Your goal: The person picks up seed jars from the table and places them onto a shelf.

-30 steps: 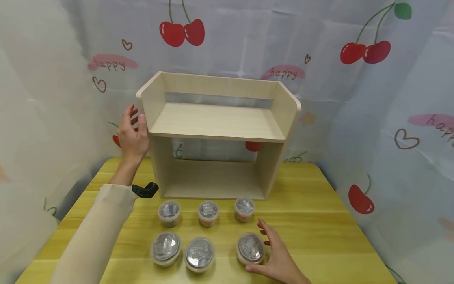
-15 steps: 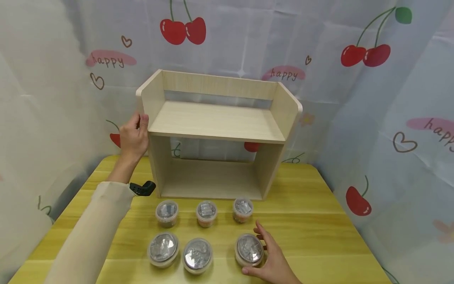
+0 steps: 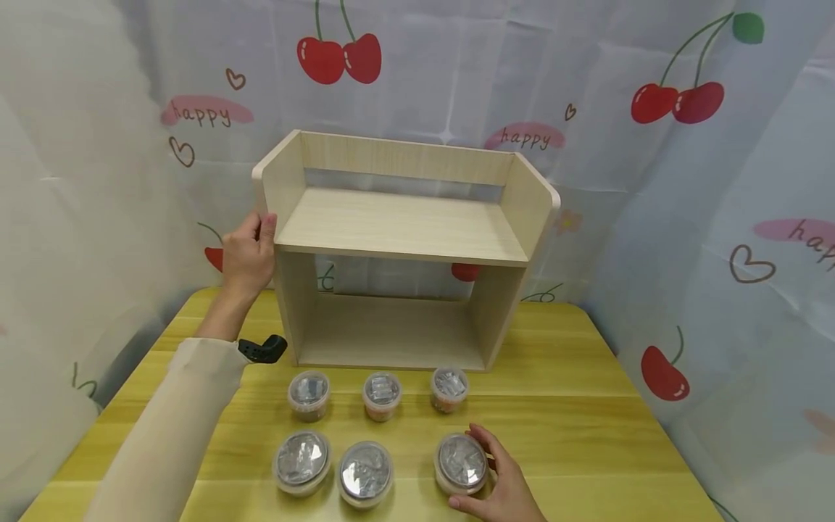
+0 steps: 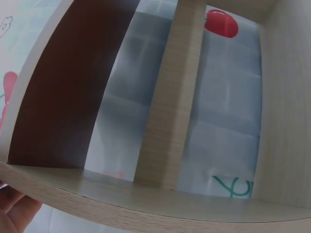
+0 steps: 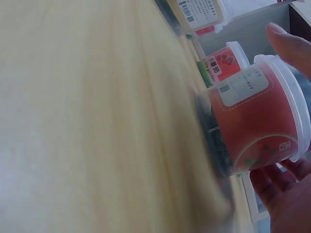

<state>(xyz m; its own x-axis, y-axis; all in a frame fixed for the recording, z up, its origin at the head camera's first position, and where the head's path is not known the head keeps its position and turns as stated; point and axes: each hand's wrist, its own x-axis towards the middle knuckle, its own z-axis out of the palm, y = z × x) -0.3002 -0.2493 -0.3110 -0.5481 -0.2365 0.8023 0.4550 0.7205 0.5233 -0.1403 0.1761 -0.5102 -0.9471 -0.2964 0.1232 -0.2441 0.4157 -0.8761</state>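
A pale wooden two-tier shelf (image 3: 404,217) stands upright at the table's back. My left hand (image 3: 249,254) grips its left side panel, thumb along the front edge; in the left wrist view, fingertips (image 4: 22,213) show beneath the panel edge. My right hand (image 3: 501,482) holds a round plastic tub (image 3: 461,462) at the front right, thumb on the near side and fingers curved round the far side. That tub (image 5: 257,116) has a clear lid and a red label in the right wrist view. Silvery packets show through its lid.
Two similar large tubs (image 3: 301,460) stand to the left of the held one. Three smaller tubs (image 3: 382,395) form a row before the shelf. All are on a yellow wood-grain table (image 3: 587,406). Behind hangs a cherry-print cloth (image 3: 443,65).
My left hand's fingers, loosely raised beside the panel a second ago, have closed round its edge. My right hand's fingers have drawn in closer around the tub.
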